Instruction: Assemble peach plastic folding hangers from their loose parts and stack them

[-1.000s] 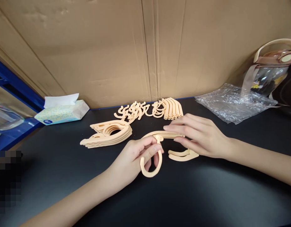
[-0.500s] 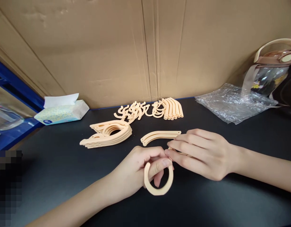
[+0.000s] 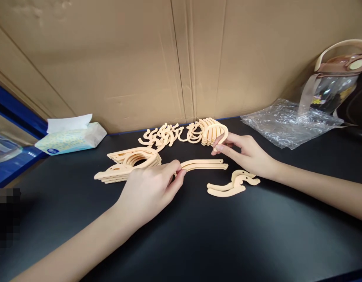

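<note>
My left hand pinches the left end of two long curved beige strips lying side by side. My right hand holds a beige C-shaped hook between thumb and fingers, in front of a row of curved strips. Below my right hand, wavy beige pieces lie on the black table. A stack of assembled beige pieces sits left of my left hand, partly behind it. Loose small hooks are heaped at the back.
A tissue pack lies at the back left, beside a blue frame. Crumpled clear plastic and a bottle stand at the back right. A cardboard wall rises behind the black table.
My hands have moved apart. My right hand has gone up with the hook; my left hand has shifted to the strips. The wavy pieces now lie uncovered on the table.
</note>
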`<state>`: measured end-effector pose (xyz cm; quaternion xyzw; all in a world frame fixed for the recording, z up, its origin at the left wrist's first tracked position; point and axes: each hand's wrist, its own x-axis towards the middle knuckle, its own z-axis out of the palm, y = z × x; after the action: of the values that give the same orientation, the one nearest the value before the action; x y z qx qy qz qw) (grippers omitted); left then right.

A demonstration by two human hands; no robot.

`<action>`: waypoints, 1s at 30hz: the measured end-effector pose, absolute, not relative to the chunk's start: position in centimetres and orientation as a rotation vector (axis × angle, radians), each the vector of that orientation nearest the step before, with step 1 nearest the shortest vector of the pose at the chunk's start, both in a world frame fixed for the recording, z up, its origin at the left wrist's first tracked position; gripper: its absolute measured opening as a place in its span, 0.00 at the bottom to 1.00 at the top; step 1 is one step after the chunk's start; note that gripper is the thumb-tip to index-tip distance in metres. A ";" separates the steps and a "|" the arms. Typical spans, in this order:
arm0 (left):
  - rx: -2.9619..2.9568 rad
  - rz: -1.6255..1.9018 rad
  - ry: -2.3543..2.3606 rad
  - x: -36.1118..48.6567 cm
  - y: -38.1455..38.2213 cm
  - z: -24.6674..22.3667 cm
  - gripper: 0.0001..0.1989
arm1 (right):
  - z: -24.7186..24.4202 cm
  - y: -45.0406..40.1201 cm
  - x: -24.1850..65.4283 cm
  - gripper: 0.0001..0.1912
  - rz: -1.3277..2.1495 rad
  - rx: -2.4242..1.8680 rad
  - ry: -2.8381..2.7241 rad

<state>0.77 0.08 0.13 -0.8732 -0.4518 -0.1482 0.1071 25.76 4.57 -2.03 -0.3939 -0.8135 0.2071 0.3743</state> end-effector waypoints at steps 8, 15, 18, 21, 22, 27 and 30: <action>-2.675 -0.286 -1.477 1.2 0.3 -0.7 0.11 | -2.1 4.7 25.6 0.14 0.715 -1.013 -2.042; -2.785 -0.263 -1.450 1.0 0.8 -1.2 0.11 | -2.7 5.4 26.1 0.17 0.787 -1.104 -2.047; -2.803 -0.274 -1.431 0.9 0.8 -1.2 0.10 | -3.0 5.7 26.0 0.16 0.881 -1.089 -2.078; -2.817 -0.339 -1.478 1.0 0.7 -1.3 0.07 | -3.0 5.8 25.9 0.15 0.930 -1.084 -2.111; -2.818 -0.365 -1.493 1.0 0.7 -1.3 0.06 | -3.0 5.8 25.9 0.15 0.923 -1.091 -2.128; -2.795 -0.402 -1.525 1.3 0.7 -1.5 0.04 | -2.6 5.5 25.8 0.15 0.871 -1.116 -2.197; -2.759 -0.411 -1.564 1.3 0.7 -1.6 0.03 | -2.5 5.5 25.9 0.15 0.854 -1.115 -2.220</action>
<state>1.32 0.69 -1.60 -0.8623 -0.4890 -0.1284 -0.0281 25.85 5.45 -2.51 -0.4106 -0.8172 0.3143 0.2546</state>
